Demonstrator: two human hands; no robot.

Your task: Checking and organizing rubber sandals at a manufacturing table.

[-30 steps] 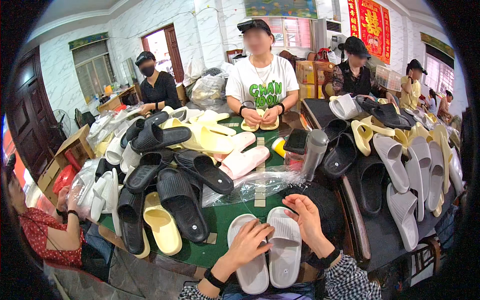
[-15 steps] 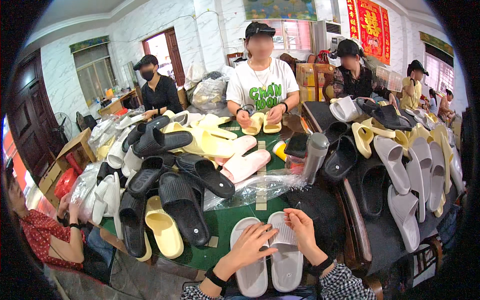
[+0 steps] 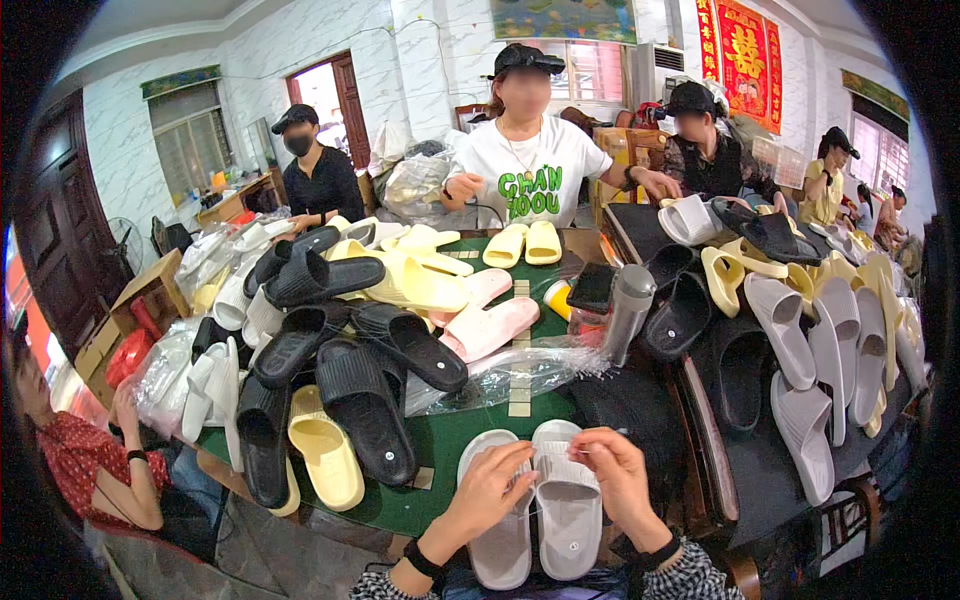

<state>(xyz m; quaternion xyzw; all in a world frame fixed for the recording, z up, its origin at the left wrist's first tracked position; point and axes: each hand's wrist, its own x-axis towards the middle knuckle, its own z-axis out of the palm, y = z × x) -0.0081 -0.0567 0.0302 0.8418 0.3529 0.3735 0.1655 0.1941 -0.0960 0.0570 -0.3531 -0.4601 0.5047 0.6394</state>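
Below, both hands (image 3: pixel 555 480) pinching grey slippers' (image 3: pixel 535 510) straps, fingertips hidden; heels cut off

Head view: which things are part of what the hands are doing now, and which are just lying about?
In hand: pair of grey slippers, left hand, right hand.

Lying about: black slippers, yellow slipper, pink slippers, grey bottle, clear plastic bag.
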